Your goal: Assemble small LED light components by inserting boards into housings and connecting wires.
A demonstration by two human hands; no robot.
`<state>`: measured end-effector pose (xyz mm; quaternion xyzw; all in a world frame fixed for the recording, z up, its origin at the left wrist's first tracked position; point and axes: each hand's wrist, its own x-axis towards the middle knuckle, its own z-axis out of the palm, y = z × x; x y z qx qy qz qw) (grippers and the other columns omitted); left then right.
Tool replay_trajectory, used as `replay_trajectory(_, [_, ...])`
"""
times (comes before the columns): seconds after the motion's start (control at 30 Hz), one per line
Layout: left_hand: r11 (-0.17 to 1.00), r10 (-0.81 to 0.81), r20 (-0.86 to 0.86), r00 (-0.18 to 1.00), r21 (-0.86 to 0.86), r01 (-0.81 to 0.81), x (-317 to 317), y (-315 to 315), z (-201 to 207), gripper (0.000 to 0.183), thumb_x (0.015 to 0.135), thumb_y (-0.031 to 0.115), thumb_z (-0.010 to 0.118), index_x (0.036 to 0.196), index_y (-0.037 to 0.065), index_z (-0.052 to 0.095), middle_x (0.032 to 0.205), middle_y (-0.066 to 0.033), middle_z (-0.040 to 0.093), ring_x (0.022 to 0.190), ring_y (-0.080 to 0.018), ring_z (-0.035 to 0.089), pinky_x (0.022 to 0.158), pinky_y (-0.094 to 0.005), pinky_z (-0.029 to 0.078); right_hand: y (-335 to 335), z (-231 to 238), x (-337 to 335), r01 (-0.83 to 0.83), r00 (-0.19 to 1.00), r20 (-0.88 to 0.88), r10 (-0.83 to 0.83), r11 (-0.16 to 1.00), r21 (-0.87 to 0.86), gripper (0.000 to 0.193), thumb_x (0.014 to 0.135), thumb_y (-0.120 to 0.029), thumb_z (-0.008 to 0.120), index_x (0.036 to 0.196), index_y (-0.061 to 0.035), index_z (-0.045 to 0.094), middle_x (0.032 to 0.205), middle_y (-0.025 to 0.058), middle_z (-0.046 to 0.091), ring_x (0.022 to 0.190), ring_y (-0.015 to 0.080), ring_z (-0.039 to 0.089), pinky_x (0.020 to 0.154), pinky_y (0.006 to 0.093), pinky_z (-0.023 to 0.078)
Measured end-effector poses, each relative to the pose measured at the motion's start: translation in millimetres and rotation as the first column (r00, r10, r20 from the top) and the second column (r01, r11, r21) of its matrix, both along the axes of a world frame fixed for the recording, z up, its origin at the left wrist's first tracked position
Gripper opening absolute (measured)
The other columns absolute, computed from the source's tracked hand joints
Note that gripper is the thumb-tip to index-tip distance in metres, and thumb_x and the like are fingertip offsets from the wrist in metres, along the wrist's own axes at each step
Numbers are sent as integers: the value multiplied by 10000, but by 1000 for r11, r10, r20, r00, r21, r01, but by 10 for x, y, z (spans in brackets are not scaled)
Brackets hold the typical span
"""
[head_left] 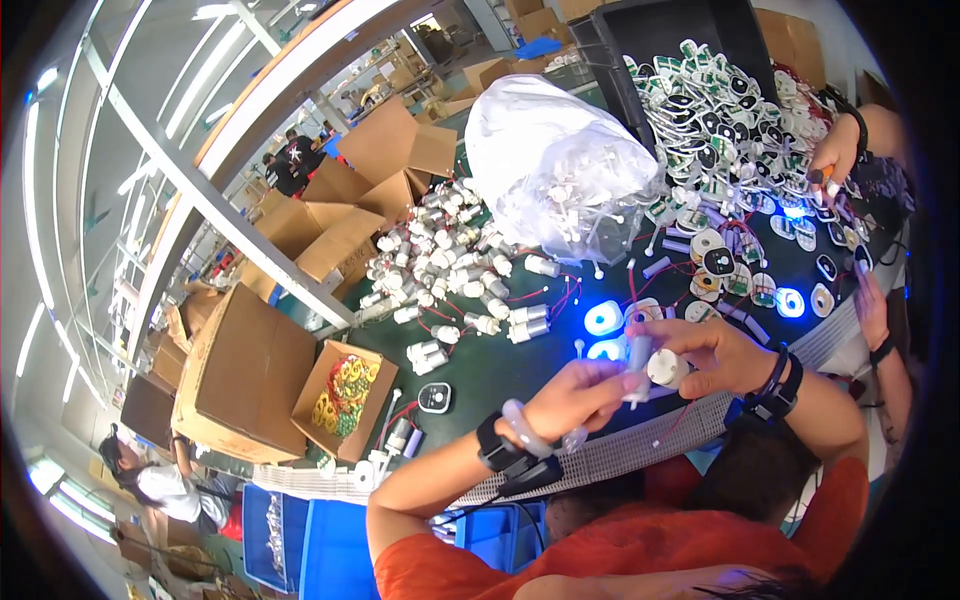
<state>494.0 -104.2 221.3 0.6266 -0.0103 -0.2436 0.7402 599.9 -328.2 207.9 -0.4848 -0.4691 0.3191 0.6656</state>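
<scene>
Grey cylinder (640,352) at left hand's (568,403) fingertips, beside right hand (722,356)

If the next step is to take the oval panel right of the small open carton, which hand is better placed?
Probably the left hand: it is nearer to the oval panel than the right hand. Both hands hold small parts, so the left may need freeing first.

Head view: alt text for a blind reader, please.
A person's left hand and right hand hold small white-and-grey cylindrical parts over a dark green worktable; beyond lie a translucent white plastic bag and heaped grey-and-white cylinders.
</scene>
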Motion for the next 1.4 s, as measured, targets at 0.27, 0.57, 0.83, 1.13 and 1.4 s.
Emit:
replay_trajectory(0.27, [954,294,-88,952,-38,-299,-234,489,344,315,915,359,527,938,47,563,592,27,394,411,-84,333,382,-235,230,-196,-83,188,83,996,-38,-85,995,-58,451,785,-110,744,1206,-39,598,1302,82,520,1245,206,452,1061,376,327])
replay_trajectory(0.57, [899,407,-84,909,-138,-415,54,1193,261,315,951,416,463,962,110,536,652,22,462,439,-102,405,362,-237,265,-133,-65,254,74,988,-113,-104,968,-239,399,813,-84,715,1165,50,584,1086,96,649,1013,161,610,940,316,450])
replay_trajectory(0.83, [424,905,246,346,-473,-772,629,2954,880,477,888,540,529,905,64,539,622,16,443,508,-121,428,422,-248,309,-105,-169,260,53,966,-228,-119,960,-276,373,844,-82,690,1169,57,572,1067,113,650,981,180,634,896,318,498])
replay_trajectory(1.13, [782,613,333,716,-132,-609,126,1549,640,263,980,257,437,1057,26,538,686,-3,460,496,-109,425,397,-240,338,-84,-153,238,52,986,-129,-101,940,-338,350,863,-76,662,1176,41,557,1051,108,648,952,171,641,861,295,509])
replay_trajectory(1.4, [920,139,428,893,278,-276,-234,389,616,307,939,22,515,1245,0,512,860,-60,652,558,-62,533,536,-192,432,-6,49,23,284,942,258,-212,917,-281,369,880,-157,652,1185,4,519,893,61,651,768,124,657,664,266,528])
